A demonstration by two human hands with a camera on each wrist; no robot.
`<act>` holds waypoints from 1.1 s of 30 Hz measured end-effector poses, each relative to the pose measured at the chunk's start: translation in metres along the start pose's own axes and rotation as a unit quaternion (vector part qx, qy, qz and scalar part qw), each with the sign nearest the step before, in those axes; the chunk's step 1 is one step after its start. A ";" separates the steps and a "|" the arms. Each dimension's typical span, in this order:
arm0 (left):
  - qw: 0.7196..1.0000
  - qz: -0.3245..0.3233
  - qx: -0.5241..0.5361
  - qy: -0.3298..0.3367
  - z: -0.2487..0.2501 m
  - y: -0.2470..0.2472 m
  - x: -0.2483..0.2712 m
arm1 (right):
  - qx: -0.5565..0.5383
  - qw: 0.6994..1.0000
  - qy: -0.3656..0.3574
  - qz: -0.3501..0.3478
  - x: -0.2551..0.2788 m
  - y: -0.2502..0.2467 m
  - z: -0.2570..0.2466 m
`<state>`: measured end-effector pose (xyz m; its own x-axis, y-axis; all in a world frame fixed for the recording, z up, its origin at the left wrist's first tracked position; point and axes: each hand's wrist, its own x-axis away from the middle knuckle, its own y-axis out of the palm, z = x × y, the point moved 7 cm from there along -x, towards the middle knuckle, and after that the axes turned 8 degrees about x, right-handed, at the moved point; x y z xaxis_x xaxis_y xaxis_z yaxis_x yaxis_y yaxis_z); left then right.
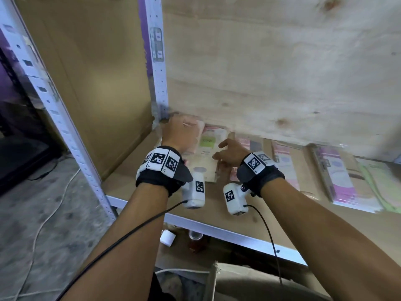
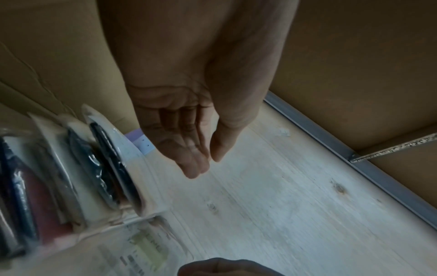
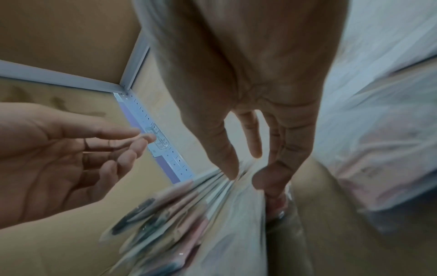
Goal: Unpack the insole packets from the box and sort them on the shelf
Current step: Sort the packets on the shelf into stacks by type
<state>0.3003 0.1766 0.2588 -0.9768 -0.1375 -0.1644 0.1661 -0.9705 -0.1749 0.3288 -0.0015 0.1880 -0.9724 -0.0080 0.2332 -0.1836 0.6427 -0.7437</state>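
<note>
A stack of clear insole packets (image 1: 208, 148) lies at the shelf's back left corner, the top one bearing a green label. My left hand (image 1: 182, 129) hovers over the stack's far left end near the upright post, fingers straight and together, holding nothing (image 2: 203, 166). My right hand (image 1: 225, 148) is at the stack's right side. In the right wrist view its spread, straight fingertips (image 3: 232, 174) touch the fanned packet edges (image 3: 189, 205). The left wrist view shows the stack (image 2: 106, 168) beside my empty palm.
More packets lie in rows to the right: pink ones (image 1: 284, 161), a purple pile (image 1: 340, 179), green ones (image 1: 382, 183). A perforated white post (image 1: 158, 72) stands at the back corner and the metal front rail (image 1: 217, 231) runs below my wrists. A cable (image 1: 43, 224) trails across the floor.
</note>
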 end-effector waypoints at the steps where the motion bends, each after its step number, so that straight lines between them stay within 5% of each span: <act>1: 1.000 -0.001 0.002 0.000 -0.001 0.000 0.000 | -0.033 0.999 0.008 0.000 -0.001 0.003 0.000; 12: 0.999 0.037 0.008 -0.021 -0.005 0.002 -0.009 | -0.208 0.977 0.016 0.037 0.014 -0.015 0.016; 17: 0.985 -0.041 0.088 -0.145 -0.020 0.039 0.000 | -0.233 0.967 -0.048 0.088 0.046 -0.065 0.033; 23: 0.953 -0.147 0.179 -0.193 -0.006 0.096 0.029 | -0.154 0.961 -0.180 0.144 0.090 -0.107 0.041; 28: 0.924 -0.123 0.291 -0.217 0.004 0.124 0.040 | -0.012 0.956 -0.248 0.155 0.118 -0.116 0.057; 33: 0.938 -0.112 0.248 -0.216 -0.006 0.152 0.040 | 0.010 0.953 -0.248 0.171 0.134 -0.134 0.094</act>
<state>0.2877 0.0247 0.2196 -0.9608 0.1180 0.2508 -0.0291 -0.9429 0.3319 0.2090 -0.1608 0.2597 -0.9235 -0.1645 -0.3465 0.1593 0.6573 -0.7366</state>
